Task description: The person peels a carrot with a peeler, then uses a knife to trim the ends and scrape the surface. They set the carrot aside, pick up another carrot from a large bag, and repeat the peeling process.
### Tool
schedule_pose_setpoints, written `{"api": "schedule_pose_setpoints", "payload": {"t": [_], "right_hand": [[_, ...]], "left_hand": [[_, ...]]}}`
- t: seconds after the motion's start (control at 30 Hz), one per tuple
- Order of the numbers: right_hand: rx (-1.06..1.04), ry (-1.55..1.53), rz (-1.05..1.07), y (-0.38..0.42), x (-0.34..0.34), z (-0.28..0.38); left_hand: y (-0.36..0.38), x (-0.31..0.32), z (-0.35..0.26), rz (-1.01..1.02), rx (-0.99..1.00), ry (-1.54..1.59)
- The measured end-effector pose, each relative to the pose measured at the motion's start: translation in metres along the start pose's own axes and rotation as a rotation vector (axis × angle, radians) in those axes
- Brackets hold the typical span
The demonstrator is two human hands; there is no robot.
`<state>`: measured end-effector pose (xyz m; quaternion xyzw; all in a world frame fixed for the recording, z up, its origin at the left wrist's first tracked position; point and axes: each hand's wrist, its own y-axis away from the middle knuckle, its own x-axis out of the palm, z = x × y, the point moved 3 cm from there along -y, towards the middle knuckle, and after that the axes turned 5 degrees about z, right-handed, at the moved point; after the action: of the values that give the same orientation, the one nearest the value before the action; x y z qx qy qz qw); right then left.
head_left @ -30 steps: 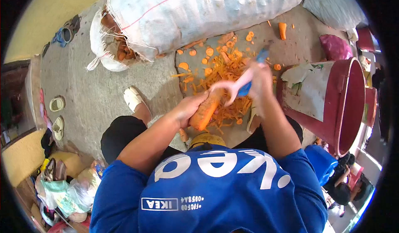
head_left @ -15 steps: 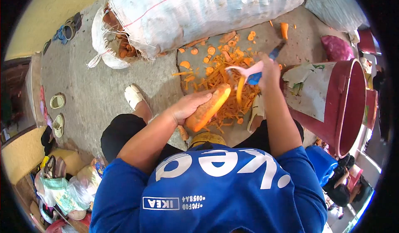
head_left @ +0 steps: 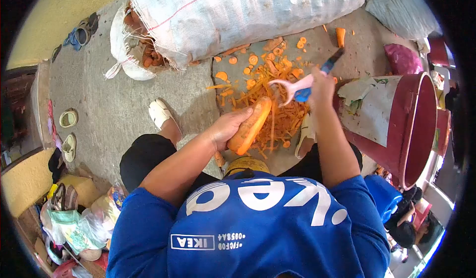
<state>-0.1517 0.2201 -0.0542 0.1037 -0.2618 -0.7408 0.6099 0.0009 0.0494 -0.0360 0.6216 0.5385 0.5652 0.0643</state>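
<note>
We see a grey concrete floor carrying a large white woven sack lying on its side, its open mouth showing carrots. Just beside the sack lies a scattered pile of orange carrot peelings and cut ends, with a dark red plastic bucket next to it. Well apart, at the floor's left edge, rest pale sandals.
</note>
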Motion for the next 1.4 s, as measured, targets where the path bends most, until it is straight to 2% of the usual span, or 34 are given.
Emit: {"api": "schedule_pose_setpoints", "payload": {"t": [0.03, 0.13, 0.17, 0.23, 0.3, 0.37, 0.43, 0.53, 0.6, 0.7, 0.77, 0.83, 0.9, 1.0, 1.07, 1.1, 1.17, 1.23, 1.3, 1.4], "right_hand": [[-0.076, 0.004, -0.071, -0.006, -0.006, 0.008], [0.046, -0.064, 0.148, 0.022, 0.011, -0.007], [0.088, -0.009, 0.344, 0.047, 0.025, -0.006], [0.103, 0.076, 0.46, 0.078, 0.037, -0.022], [0.105, 0.125, 0.472, 0.066, 0.033, -0.022], [0.131, 0.032, 0.202, 0.031, 0.021, -0.013], [-0.085, 0.124, -0.019, -0.002, 0.0, 0.007], [-0.021, -0.016, 0.076, 0.016, 0.006, 0.011], [0.111, 0.051, 0.314, 0.061, 0.033, 0.004], [0.076, 0.198, 0.542, 0.09, 0.036, -0.023], [0.076, 0.179, 0.404, 0.067, 0.032, -0.021], [0.057, 0.073, 0.151, 0.019, 0.01, -0.016], [-0.089, 0.064, -0.032, -0.001, -0.002, 0.004], [-0.011, -0.041, 0.112, 0.017, 0.01, -0.007], [0.138, 0.064, 0.364, 0.058, 0.032, -0.016], [0.076, 0.123, 0.469, 0.069, 0.037, -0.021], [0.109, 0.124, 0.418, 0.053, 0.032, -0.021], [0.116, 0.052, 0.109, 0.011, 0.011, -0.014], [-0.055, 0.048, -0.029, -0.01, -0.006, 0.007], [-0.043, -0.007, 0.04, 0.003, -0.001, 0.011]], "left_hand": [[0.001, 0.0, 0.0, 0.007, -0.034, -0.005], [-0.005, -0.004, 0.002, 0.003, -0.01, 0.104], [-0.008, -0.007, 0.003, 0.019, -0.012, 0.108], [-0.012, -0.007, 0.004, 0.053, -0.024, 0.117], [-0.007, -0.002, 0.004, 0.027, -0.031, 0.093], [-0.005, -0.001, 0.002, 0.022, -0.006, 0.02], [-0.008, -0.011, 0.006, 0.045, -0.071, 0.007], [-0.006, -0.007, 0.001, 0.041, -0.04, 0.002], [-0.01, -0.006, 0.002, -0.016, 0.02, 0.094], [-0.008, -0.001, 0.0, -0.016, -0.021, 0.173], [-0.006, 0.003, 0.0, -0.01, -0.037, 0.113], [-0.002, 0.004, -0.001, 0.022, -0.04, 0.035], [-0.005, 0.001, 0.002, -0.005, -0.029, 0.03], [-0.006, -0.001, 0.0, 0.004, -0.043, 0.078], [-0.006, 0.001, 0.0, -0.006, -0.041, 0.13], [-0.007, 0.0, 0.0, 0.017, -0.026, 0.104], [-0.01, -0.001, 0.004, 0.065, -0.001, 0.046], [-0.006, 0.0, 0.002, 0.047, 0.03, -0.025], [-0.009, -0.007, 0.005, 0.027, 0.053, -0.037], [-0.005, -0.008, 0.002, 0.034, -0.04, -0.005]]}}
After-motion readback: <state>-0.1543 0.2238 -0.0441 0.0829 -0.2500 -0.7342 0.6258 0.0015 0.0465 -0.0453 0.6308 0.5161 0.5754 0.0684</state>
